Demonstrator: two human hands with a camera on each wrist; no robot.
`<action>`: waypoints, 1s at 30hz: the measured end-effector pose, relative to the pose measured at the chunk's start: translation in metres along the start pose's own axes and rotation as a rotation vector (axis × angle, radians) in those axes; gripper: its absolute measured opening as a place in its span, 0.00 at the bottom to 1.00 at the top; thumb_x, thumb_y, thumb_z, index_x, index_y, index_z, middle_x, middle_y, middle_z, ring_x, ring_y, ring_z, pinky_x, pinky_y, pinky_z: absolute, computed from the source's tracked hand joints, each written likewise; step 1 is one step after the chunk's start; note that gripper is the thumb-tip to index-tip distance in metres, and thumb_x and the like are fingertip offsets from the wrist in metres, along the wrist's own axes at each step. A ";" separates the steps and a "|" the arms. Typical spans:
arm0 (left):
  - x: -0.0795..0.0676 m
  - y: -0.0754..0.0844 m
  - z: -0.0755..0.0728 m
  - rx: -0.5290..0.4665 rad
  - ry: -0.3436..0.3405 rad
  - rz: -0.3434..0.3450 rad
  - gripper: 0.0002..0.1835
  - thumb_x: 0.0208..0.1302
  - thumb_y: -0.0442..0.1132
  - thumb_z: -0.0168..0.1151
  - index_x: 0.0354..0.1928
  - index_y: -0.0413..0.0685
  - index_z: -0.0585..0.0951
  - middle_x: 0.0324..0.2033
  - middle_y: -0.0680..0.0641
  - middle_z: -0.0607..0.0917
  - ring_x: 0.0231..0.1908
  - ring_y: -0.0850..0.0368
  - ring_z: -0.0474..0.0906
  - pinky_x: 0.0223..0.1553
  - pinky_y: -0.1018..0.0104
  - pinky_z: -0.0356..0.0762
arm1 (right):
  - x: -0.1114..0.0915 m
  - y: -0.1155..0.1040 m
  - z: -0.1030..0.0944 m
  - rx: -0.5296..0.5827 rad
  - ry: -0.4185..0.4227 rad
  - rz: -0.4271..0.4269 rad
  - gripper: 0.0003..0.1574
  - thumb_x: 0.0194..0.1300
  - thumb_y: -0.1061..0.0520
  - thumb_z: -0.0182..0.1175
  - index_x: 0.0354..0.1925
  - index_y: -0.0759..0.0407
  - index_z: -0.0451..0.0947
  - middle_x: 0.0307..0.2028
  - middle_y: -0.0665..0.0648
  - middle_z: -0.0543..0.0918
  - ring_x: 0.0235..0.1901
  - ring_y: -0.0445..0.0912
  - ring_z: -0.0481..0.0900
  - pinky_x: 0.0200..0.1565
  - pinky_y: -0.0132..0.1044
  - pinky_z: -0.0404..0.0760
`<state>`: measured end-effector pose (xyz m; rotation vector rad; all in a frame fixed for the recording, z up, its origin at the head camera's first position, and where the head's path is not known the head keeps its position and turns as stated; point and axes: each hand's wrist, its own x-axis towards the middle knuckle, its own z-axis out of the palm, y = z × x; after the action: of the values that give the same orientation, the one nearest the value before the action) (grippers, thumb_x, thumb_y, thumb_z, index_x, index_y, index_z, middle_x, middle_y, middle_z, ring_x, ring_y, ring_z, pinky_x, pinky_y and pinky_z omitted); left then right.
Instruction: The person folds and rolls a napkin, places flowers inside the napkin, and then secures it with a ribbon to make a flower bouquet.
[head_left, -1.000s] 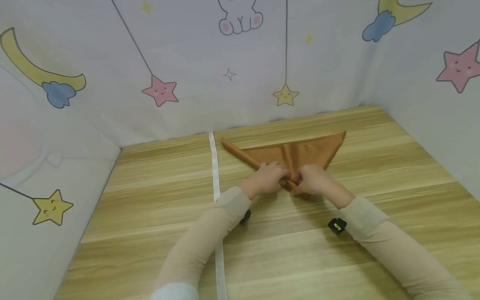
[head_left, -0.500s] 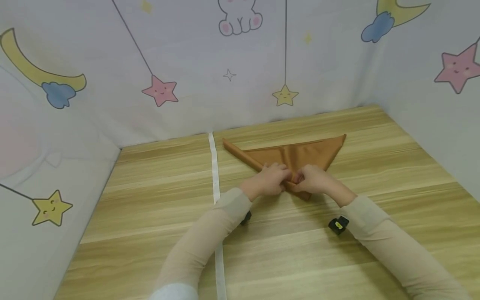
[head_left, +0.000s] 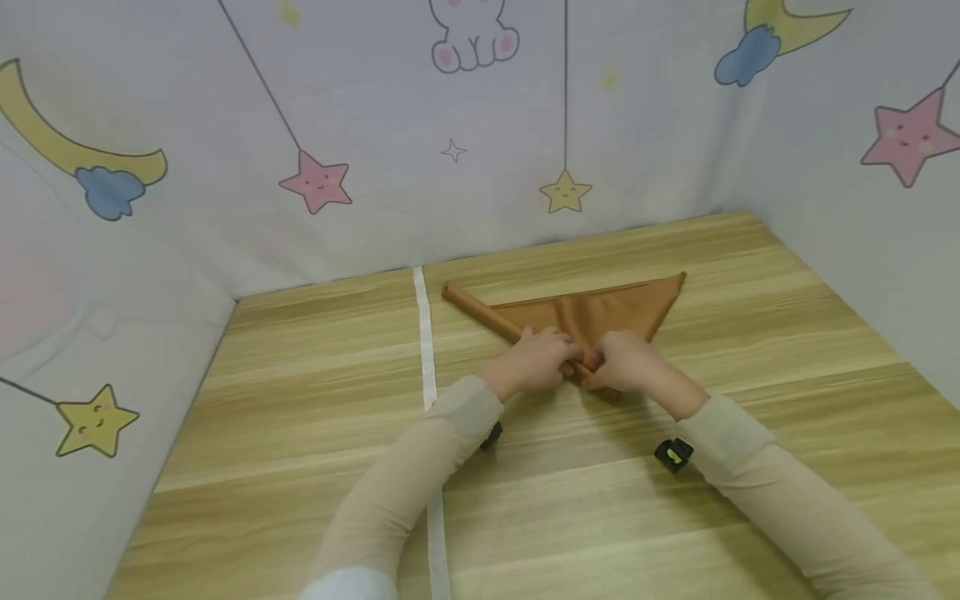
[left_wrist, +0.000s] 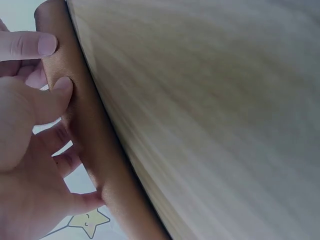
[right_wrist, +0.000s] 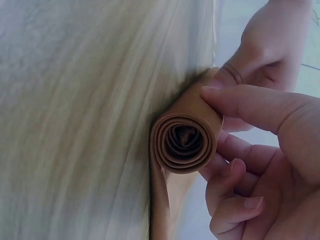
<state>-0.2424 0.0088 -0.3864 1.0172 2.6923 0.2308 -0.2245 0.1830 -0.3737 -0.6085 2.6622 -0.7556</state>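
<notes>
A copper-brown cloth [head_left: 626,310] lies on the table as a broad triangle, its left slanting edge wound into a tube. My left hand [head_left: 534,360] grips the middle of the tube, thumb on the near side and other fingers beyond it. In the left wrist view the rolled edge [left_wrist: 102,150] runs past the thumb [left_wrist: 61,95]. At the tube's near end my right hand [head_left: 632,363] pinches the cloth. The right wrist view shows the spiral end of the roll [right_wrist: 196,111] between right thumb [right_wrist: 245,102] and fingers; a flat layer trails from it.
The wood-grain table [head_left: 285,400] carries a white strip [head_left: 426,350] left of the cloth. Patterned fabric walls [head_left: 390,92] stand behind the table and at both sides. Small black devices [head_left: 674,454] sit beneath both wrists.
The tube has turned a little to the right, taking up slightly more cloth. Its near end shows less loose flap than half a second ago. Both hands stay nearly in place.
</notes>
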 end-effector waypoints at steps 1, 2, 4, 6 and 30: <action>0.000 0.000 0.000 -0.010 0.005 0.002 0.17 0.67 0.34 0.58 0.56 0.56 0.78 0.54 0.52 0.78 0.62 0.51 0.67 0.64 0.32 0.50 | 0.000 0.001 0.000 0.001 -0.001 0.000 0.18 0.53 0.59 0.69 0.15 0.55 0.71 0.13 0.46 0.67 0.16 0.40 0.63 0.22 0.31 0.62; 0.001 0.000 0.001 -0.017 0.011 0.006 0.17 0.66 0.34 0.59 0.56 0.55 0.78 0.54 0.52 0.77 0.62 0.50 0.67 0.64 0.32 0.51 | 0.000 0.001 0.000 0.002 0.000 -0.004 0.17 0.54 0.59 0.68 0.15 0.55 0.72 0.13 0.46 0.67 0.16 0.40 0.63 0.22 0.31 0.63; 0.001 -0.001 0.002 -0.027 0.026 0.016 0.19 0.63 0.34 0.61 0.56 0.54 0.76 0.56 0.51 0.75 0.61 0.50 0.67 0.63 0.33 0.54 | 0.000 0.003 -0.001 0.010 -0.001 -0.010 0.17 0.55 0.59 0.67 0.16 0.56 0.72 0.13 0.47 0.67 0.16 0.40 0.63 0.23 0.32 0.63; 0.002 -0.002 0.002 -0.029 0.041 0.028 0.20 0.61 0.33 0.63 0.55 0.54 0.75 0.57 0.51 0.74 0.61 0.49 0.67 0.62 0.34 0.56 | 0.001 0.005 -0.003 0.032 -0.004 -0.015 0.15 0.55 0.59 0.67 0.17 0.57 0.73 0.14 0.47 0.68 0.17 0.41 0.63 0.24 0.32 0.64; 0.009 0.003 0.006 0.007 0.027 0.031 0.14 0.70 0.39 0.55 0.56 0.53 0.76 0.55 0.50 0.78 0.58 0.51 0.71 0.60 0.39 0.63 | -0.007 0.007 -0.003 -0.043 0.051 -0.045 0.25 0.55 0.58 0.66 0.11 0.51 0.63 0.11 0.44 0.60 0.15 0.38 0.58 0.21 0.30 0.57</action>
<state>-0.2449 0.0175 -0.3933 1.0659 2.7053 0.2422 -0.2215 0.1930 -0.3740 -0.6716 2.7265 -0.7373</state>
